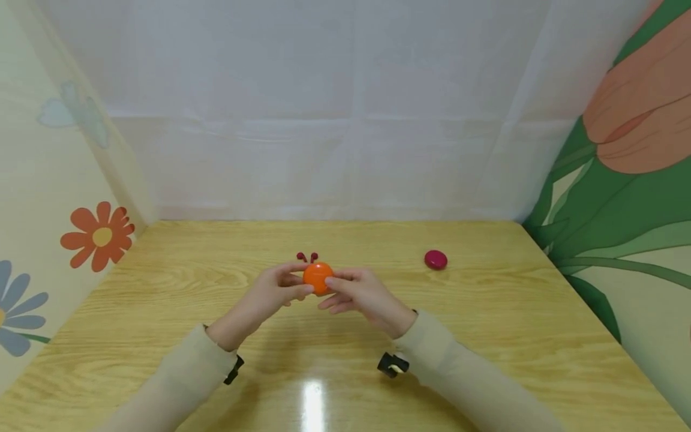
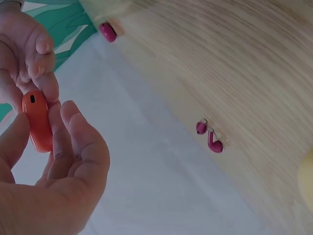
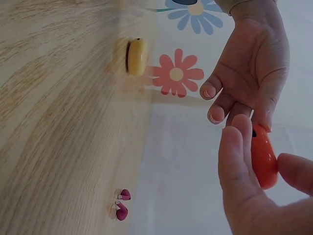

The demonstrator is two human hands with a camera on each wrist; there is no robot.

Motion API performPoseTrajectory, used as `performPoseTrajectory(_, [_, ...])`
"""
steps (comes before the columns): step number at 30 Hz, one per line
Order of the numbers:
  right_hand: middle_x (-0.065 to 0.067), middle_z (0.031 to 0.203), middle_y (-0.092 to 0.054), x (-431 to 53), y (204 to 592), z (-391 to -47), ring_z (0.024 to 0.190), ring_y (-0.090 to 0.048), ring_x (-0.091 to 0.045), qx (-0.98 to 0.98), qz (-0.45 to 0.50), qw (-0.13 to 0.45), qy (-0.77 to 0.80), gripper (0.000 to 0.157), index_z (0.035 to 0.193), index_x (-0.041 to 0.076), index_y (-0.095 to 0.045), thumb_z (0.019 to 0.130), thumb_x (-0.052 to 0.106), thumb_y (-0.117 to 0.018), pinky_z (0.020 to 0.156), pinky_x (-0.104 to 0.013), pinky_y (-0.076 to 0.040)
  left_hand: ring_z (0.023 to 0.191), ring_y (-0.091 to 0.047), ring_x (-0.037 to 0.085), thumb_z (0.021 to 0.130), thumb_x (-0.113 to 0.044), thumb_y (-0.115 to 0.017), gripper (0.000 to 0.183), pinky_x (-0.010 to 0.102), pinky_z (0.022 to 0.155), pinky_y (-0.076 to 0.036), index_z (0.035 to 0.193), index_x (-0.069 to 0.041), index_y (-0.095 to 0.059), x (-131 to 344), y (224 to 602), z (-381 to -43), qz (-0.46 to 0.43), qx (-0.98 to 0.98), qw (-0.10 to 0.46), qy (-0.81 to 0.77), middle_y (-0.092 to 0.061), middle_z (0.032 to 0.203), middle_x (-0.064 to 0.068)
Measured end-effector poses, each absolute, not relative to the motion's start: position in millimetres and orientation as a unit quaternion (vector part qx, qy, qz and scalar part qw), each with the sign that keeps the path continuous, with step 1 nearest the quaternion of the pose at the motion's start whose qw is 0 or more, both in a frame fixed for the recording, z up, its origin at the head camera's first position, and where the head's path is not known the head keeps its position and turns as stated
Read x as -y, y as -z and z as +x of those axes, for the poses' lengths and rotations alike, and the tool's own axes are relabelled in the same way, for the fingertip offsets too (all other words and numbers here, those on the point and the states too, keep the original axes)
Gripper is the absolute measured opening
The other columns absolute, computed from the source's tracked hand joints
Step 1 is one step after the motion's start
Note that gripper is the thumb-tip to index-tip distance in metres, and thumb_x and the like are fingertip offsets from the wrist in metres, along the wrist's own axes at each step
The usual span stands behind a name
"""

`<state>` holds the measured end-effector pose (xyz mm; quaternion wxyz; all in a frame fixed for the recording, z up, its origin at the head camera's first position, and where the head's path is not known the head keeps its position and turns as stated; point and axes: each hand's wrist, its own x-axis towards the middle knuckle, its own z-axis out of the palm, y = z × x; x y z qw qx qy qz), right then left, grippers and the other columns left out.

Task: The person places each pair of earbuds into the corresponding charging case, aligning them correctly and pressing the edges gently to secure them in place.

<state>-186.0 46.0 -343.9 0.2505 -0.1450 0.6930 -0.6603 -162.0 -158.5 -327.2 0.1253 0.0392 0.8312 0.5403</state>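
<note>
An orange earbud charging case, rounded and glossy, is held up between both hands above the wooden table. My left hand pinches its left side between thumb and fingers. My right hand pinches the right side, its thumb on the front face and the lower fingers spread. A small dark port shows at one end of the orange case in the left wrist view. Just beyond the hands lie two dark red earbuds on the table, side by side.
A dark red case lies on the table to the right. In the right wrist view a yellow case rests on the table. White cloth hangs behind the table, with flower-printed panels at both sides.
</note>
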Motion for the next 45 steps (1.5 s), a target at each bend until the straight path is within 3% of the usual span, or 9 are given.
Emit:
performPoseTrajectory(7, [-0.031, 0.118, -0.068, -30.0, 344.5, -185.6, 0.074, -0.073, -0.009, -0.679, -0.125, 0.263, 0.674, 0.036, 0.130, -0.009, -0.057, 0.102, 0.014, -0.056, 0.072, -0.026, -0.061, 0.096, -0.065, 0.028, 0.097, -0.017, -0.066, 0.049, 0.036, 0.078, -0.049, 0.142, -0.003, -0.052, 173.6, 324.6, -157.0, 0.041, -0.842, 0.122, -0.523, -0.070, 0.117, 0.018])
performPoseTrajectory(11, [-0.032, 0.117, -0.067, -19.9, 344.8, -184.1, 0.074, -0.073, -0.010, -0.673, -0.114, 0.263, 0.682, 0.034, 0.128, -0.009, -0.055, 0.101, 0.013, -0.057, 0.073, -0.027, -0.061, 0.103, -0.067, 0.029, 0.097, -0.017, -0.067, 0.049, 0.045, 0.089, -0.054, 0.141, 0.001, -0.052, 184.7, 324.6, -157.5, 0.062, -0.849, 0.116, -0.512, -0.070, 0.118, 0.021])
performPoseTrajectory(17, [-0.031, 0.120, -0.066, -3.4, 345.9, -184.7, 0.073, -0.073, -0.009, -0.656, -0.111, 0.277, 0.693, 0.034, 0.130, -0.007, -0.054, 0.102, 0.013, -0.056, 0.073, -0.025, -0.060, 0.107, -0.066, 0.026, 0.097, -0.018, -0.066, 0.051, 0.053, 0.100, -0.050, 0.141, 0.003, -0.051, 201.4, 323.8, -157.9, 0.076, -0.850, 0.120, -0.508, -0.068, 0.120, 0.021])
performPoseTrajectory(26, [-0.027, 0.115, -0.070, 5.2, 348.7, -189.2, 0.070, -0.072, -0.008, -0.650, -0.098, 0.284, 0.698, 0.030, 0.125, -0.008, -0.058, 0.103, 0.013, -0.055, 0.067, -0.022, -0.060, 0.102, -0.061, 0.025, 0.097, -0.023, -0.067, 0.053, 0.040, 0.085, -0.048, 0.141, 0.003, -0.052, 212.0, 320.9, -165.2, 0.090, -0.862, 0.143, -0.477, -0.069, 0.116, 0.016])
performPoseTrajectory(32, [-0.026, 0.116, -0.070, 8.2, 349.4, -191.7, 0.071, -0.072, -0.008, -0.650, -0.096, 0.287, 0.698, 0.031, 0.125, -0.007, -0.058, 0.103, 0.014, -0.055, 0.067, -0.021, -0.059, 0.110, -0.065, 0.027, 0.097, -0.021, -0.067, 0.049, 0.055, 0.101, -0.049, 0.138, 0.004, -0.055, 217.0, 322.9, -170.1, 0.112, -0.866, 0.139, -0.468, -0.069, 0.121, 0.019])
performPoseTrajectory(39, [-0.026, 0.118, -0.069, 19.4, 353.4, -197.2, 0.073, -0.073, -0.009, -0.651, -0.088, 0.290, 0.696, 0.034, 0.130, -0.005, -0.057, 0.103, 0.015, -0.055, 0.070, -0.024, -0.060, 0.107, -0.066, 0.026, 0.098, -0.017, -0.066, 0.046, 0.054, 0.100, -0.051, 0.136, 0.006, -0.056, 226.3, 328.1, -172.5, 0.118, -0.877, 0.113, -0.452, -0.069, 0.120, 0.020])
performPoseTrajectory(45, [-0.026, 0.119, -0.069, 27.6, 354.0, -199.1, 0.074, -0.072, -0.009, -0.653, -0.068, 0.284, 0.698, 0.033, 0.130, -0.005, -0.057, 0.103, 0.013, -0.056, 0.067, -0.022, -0.059, 0.109, -0.066, 0.029, 0.098, -0.018, -0.066, 0.048, 0.052, 0.096, -0.053, 0.137, 0.006, -0.054, 233.4, 327.5, -178.4, 0.119, -0.884, 0.123, -0.435, -0.068, 0.123, 0.023])
